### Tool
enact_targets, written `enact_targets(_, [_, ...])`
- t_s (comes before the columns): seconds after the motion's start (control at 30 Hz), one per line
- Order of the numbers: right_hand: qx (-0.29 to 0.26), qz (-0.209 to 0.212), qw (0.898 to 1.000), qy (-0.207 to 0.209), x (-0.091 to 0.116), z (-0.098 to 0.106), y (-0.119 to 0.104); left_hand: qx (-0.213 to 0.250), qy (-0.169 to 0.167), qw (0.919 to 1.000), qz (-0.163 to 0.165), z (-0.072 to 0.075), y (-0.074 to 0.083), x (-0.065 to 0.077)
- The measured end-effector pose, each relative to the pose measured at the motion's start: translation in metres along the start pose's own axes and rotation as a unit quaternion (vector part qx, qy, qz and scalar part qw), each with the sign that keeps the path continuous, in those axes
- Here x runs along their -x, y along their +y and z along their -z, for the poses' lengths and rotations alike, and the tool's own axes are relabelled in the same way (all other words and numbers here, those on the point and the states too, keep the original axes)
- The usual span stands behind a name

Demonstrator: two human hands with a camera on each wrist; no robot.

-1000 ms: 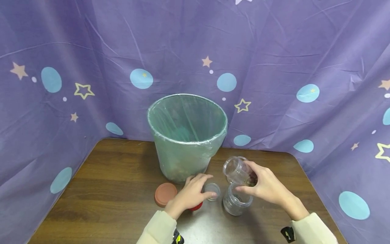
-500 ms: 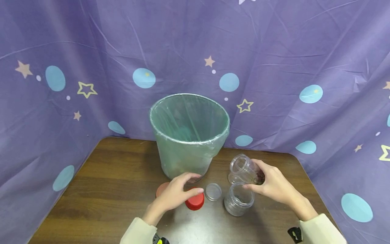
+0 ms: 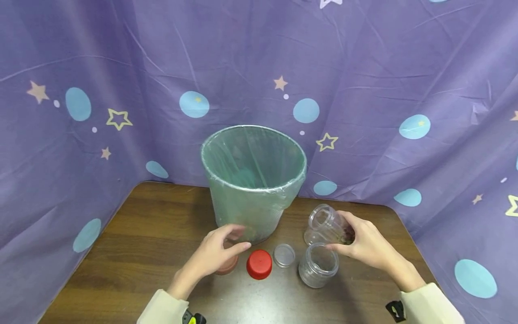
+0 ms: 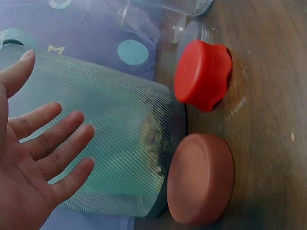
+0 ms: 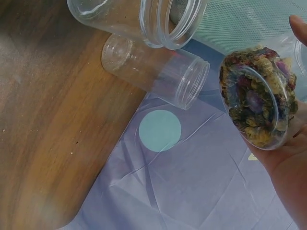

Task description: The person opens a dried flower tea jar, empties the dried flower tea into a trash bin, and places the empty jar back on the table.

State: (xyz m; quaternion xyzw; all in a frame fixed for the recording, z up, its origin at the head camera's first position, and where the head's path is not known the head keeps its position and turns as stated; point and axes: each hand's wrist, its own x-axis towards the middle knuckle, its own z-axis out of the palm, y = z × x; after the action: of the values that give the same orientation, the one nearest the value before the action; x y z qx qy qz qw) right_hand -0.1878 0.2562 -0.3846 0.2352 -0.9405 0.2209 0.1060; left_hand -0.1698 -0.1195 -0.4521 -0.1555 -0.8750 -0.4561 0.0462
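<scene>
My right hand (image 3: 368,243) grips a clear jar (image 3: 325,220), tilted with its mouth to the left; dried flowers (image 5: 259,91) lie in its bottom end in the right wrist view. Below it a wide clear jar (image 3: 318,266) stands uncapped on the table. Another clear jar (image 5: 151,69) stands behind, partly hidden in the head view. My left hand (image 3: 210,252) hovers with fingers spread, holding nothing, above a terracotta-coloured lid (image 4: 199,179) that it partly covers in the head view. To its right lie a red lid (image 3: 259,264) and a clear lid (image 3: 284,255).
A mesh bin (image 3: 247,207) with a green plastic liner stands at the back middle of the wooden table (image 3: 162,225). Bits of plant matter show low inside it in the left wrist view. A purple patterned curtain (image 3: 251,67) surrounds the table's back and sides.
My left hand has moved left, from beside the clear lid, past the red lid, to over the terracotta lid. The jar in my right hand has shifted slightly right, still tilted.
</scene>
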Motion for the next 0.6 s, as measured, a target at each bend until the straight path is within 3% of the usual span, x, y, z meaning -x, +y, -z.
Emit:
enact_targets(0.2, [0.005, -0.001, 1.000, 0.006, -0.001, 0.002, 0.003, -0.010, 0.009, 0.9997, 0.020, 0.012, -0.010, 0.005])
enact_targets(0.43, [0.014, -0.024, 1.000, 0.003, -0.003, 0.010, 0.005, -0.046, 0.040, 0.9980, 0.019, 0.032, -0.017, 0.008])
enact_targets(0.6, [0.022, -0.029, 0.999, 0.007, -0.004, 0.019, 0.007, -0.068, 0.068, 0.9935, 0.062, 0.045, -0.025, 0.014])
